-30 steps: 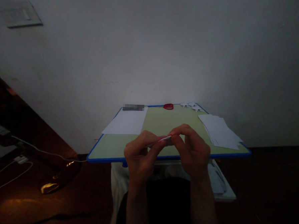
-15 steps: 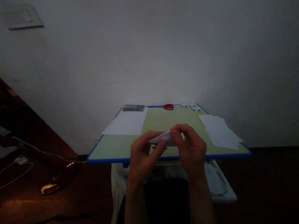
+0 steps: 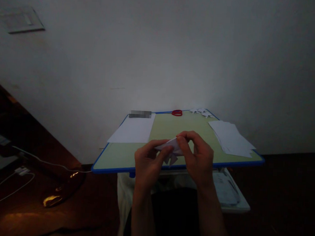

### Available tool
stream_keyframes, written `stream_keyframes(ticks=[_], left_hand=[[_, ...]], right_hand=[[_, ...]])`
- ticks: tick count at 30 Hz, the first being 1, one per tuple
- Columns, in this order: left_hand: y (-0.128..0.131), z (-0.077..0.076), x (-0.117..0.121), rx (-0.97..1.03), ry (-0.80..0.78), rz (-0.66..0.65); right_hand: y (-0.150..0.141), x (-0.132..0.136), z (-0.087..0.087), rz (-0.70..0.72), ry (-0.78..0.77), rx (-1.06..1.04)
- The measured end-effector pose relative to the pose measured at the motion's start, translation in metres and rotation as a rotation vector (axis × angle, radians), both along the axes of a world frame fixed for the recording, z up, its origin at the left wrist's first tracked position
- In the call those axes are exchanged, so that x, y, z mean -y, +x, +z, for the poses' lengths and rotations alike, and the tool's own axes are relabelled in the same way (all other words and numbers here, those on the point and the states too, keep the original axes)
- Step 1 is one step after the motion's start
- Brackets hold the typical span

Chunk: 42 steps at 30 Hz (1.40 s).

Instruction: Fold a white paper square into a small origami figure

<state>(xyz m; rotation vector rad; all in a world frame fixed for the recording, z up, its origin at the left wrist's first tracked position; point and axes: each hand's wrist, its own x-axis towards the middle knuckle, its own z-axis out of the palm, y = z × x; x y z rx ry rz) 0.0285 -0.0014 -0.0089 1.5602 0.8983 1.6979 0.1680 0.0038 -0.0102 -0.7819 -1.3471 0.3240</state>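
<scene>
A small folded piece of white paper (image 3: 174, 144) is held between my two hands, above the near edge of the table. My left hand (image 3: 149, 163) pinches its left side, thumb in front and fingers behind. With thumb and index finger, my right hand (image 3: 197, 155) grips the upper right of the same paper. Pointed paper flaps (image 3: 170, 159) hang below my left thumb. The fingers hide part of the folds.
The green table (image 3: 167, 127) has a blue rim. On it lie a white sheet (image 3: 133, 130), a blurred dark object (image 3: 140, 114), red-handled scissors (image 3: 177, 113), several folded paper pieces (image 3: 201, 112) and a paper stack (image 3: 231, 137). An open drawer (image 3: 229, 190) juts out below right.
Both hands have shifted slightly left with the paper. More of its pointed flaps now show below my left thumb.
</scene>
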Motion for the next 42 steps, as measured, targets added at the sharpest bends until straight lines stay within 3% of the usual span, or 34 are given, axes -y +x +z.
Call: stream_keyframes(ticks=[5, 12, 16, 29, 42], left_hand=[[-0.001, 0.0017, -0.0002, -0.067, 0.0, 0.043], [-0.001, 0.0003, -0.0005, -0.12, -0.056, -0.066], [-0.0012, 0.0008, -0.0002, -0.119, -0.089, -0.054], [0.0005, -0.0021, -0.0055, 0.054, -0.149, -0.058], [-0.0015, 0.0069, 0.0018, -0.014, -0.169, -0.071]], right_hand=[[0.0026, -0.002, -0.0016, -0.038, 0.004, 0.034], [0.0039, -0.0008, 0.0018, -0.01, 0.004, 0.072], [0.0032, 0.0001, 0.0043, -0.007, -0.004, 0.091], [0.0053, -0.0044, 0.0007, 0.221, -0.113, 0.066], [0.01, -0.0025, 0.0038, 0.238, -0.057, 0.056]])
